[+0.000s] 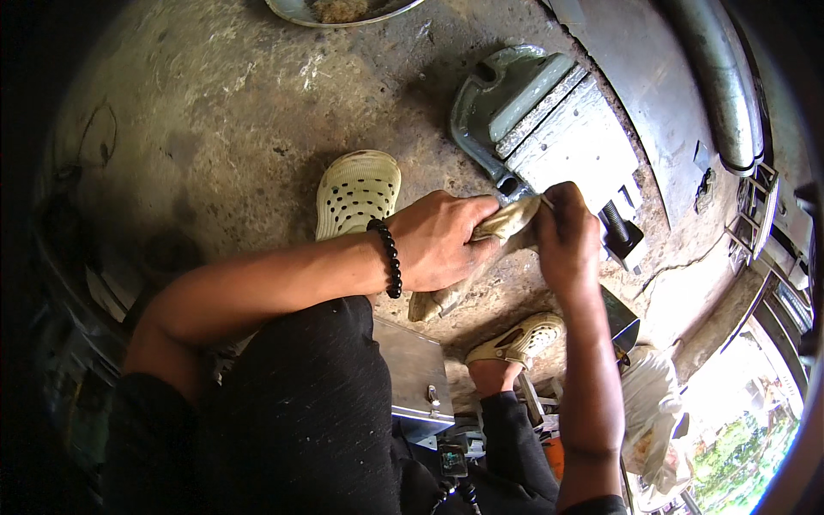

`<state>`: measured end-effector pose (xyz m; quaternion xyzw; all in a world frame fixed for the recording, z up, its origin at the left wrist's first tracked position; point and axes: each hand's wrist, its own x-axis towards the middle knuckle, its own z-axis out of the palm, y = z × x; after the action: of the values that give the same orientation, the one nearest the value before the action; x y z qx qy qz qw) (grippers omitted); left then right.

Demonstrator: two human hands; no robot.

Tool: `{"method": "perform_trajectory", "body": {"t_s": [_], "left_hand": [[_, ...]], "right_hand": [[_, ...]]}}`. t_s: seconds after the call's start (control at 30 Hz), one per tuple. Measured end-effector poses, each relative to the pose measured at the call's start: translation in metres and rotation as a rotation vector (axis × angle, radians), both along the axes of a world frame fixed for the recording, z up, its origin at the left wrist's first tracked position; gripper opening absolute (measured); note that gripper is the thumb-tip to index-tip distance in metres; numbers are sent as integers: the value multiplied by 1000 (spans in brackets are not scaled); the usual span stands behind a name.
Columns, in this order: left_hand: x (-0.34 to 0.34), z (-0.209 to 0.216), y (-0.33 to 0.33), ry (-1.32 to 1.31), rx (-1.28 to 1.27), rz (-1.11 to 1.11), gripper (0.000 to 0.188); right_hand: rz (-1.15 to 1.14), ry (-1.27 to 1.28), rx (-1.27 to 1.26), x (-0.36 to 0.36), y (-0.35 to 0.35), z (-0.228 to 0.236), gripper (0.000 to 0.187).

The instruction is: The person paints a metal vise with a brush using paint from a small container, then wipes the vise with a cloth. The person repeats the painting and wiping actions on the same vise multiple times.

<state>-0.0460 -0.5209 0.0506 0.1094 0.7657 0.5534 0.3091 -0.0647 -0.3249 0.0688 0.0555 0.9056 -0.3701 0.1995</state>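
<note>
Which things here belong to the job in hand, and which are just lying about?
In hand:
- pale, soiled cloth, between the left hand and right hand

Apparently just lying about:
- grey metal vise, nearby but not held
- round dish
- metal tube

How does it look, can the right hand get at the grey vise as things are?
Probably yes: the right hand is close beside the grey vise and nothing seems to block it, though its fingers appear busy pinching the pale cloth-like strip.
</note>
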Motion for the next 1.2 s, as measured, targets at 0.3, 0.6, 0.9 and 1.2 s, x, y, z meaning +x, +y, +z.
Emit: {"method": "perform_trajectory", "body": {"t_s": [0.3,0.6,0.9,1.2], "left_hand": [[-5,-1,17,-167,-13,108,35],[-3,-15,22,-339,23,159,37],[-6,-17,34,-355,-62,60,39],[6,-3,48,-244,72,94,37]], "right_hand": [[-169,43,289,-11,-24,-36,24],[-61,56,401,-24,-27,-44,26],[-44,6,467,-23,-5,-42,27],[-21,122,444,-14,6,-29,26]]}}
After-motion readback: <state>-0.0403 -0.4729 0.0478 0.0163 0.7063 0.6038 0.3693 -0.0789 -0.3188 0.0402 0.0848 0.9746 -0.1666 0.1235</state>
